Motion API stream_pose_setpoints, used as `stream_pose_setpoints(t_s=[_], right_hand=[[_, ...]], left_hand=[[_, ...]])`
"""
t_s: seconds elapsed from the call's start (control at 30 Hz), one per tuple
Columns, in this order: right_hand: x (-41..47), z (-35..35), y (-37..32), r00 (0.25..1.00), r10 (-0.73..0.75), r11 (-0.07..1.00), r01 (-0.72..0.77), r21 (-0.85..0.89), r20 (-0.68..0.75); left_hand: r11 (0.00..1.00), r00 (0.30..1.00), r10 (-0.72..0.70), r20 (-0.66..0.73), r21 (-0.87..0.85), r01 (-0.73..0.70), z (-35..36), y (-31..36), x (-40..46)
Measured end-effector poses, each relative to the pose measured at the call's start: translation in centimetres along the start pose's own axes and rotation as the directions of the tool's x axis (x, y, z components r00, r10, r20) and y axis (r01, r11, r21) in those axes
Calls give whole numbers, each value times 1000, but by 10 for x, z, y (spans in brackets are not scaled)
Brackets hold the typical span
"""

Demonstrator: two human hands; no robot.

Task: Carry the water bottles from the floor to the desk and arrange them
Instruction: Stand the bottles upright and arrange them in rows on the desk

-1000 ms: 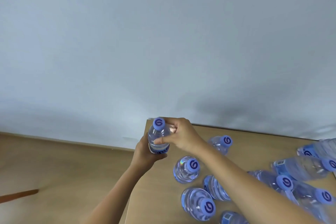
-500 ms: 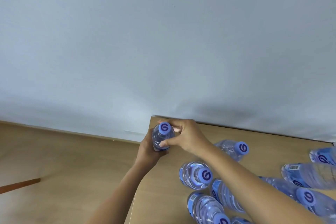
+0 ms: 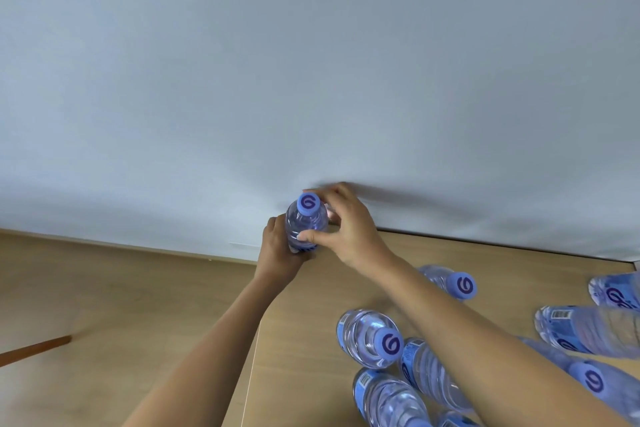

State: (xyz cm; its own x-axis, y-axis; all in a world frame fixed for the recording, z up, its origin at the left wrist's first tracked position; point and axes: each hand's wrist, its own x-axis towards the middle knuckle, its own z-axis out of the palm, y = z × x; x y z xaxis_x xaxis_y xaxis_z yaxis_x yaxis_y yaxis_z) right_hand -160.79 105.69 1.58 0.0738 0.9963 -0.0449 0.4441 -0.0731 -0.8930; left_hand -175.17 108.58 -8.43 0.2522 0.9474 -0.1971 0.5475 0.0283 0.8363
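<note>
Both hands on one water bottle [image 3: 306,226], upright at worktop [image 3: 304,329] far-left corner by the wall [image 3: 311,80]. Left hand [image 3: 279,252] grip wrapped round lower body; right hand [image 3: 346,222] grip curled, thumb + fingers pinching upper body under cap. Other bottles [image 3: 374,340] stand/lie further right, apart from it.

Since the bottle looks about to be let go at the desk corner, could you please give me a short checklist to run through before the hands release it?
1. Grip: left hand holds the bottle low, right hand pinches it higher: ok.
2. Bottle upright, cap on: ok.
3. Base resting on the desk: cannot tell, the left hand hides it.
4. Margin from the desk's left edge: not ok, it sits right at the corner.
5. Gap to the nearest standing bottle: ok.
</note>
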Motion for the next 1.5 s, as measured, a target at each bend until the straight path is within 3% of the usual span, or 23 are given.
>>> stream_pose_setpoints(t_s=[0.17, 0.43, 0.53, 0.67, 0.8, 0.93, 1.07, 1.3, 1.5], right_hand=[[1, 5, 7, 992, 17, 998, -24, -55, -123], [-2, 6, 1, 988, -38, 982, 10, -187, -147], [-6, 4, -5, 991, 7, 987, -28, -158, -131], [-25, -7, -14, 994, 86, 996, -85, 21, -64], [-60, -21, -22, 985, 164, 980, -168, 103, 44], [-100, -37, -24, 958, 189, 976, -207, 63, 218], [-130, -50, -13, 895, 275, 961, -242, -137, 350], [-139, -48, -7, 885, 339, 932, -269, -242, 319], [-136, -53, -16, 930, 301, 953, -300, -35, 209]], left_hand=[[1000, 999, -9, -40, -3, 9, 4, 2, 4], [999, 999, -40, 2, -21, 40, -2, 7, 3], [997, 997, -74, 28, -1, 74, -9, 10, -3], [991, 992, -123, 16, 46, 123, -20, 10, -25], [997, 997, -74, 29, 24, 74, -27, 9, -63], [1000, 990, -9, 141, 8, 8, -20, 7, -101], [999, 971, 26, 236, 19, -31, -5, 7, -127], [1000, 948, 2, 319, 7, -4, 12, 13, -148], [998, 946, 35, 321, -52, -19, 5, 27, -157]])
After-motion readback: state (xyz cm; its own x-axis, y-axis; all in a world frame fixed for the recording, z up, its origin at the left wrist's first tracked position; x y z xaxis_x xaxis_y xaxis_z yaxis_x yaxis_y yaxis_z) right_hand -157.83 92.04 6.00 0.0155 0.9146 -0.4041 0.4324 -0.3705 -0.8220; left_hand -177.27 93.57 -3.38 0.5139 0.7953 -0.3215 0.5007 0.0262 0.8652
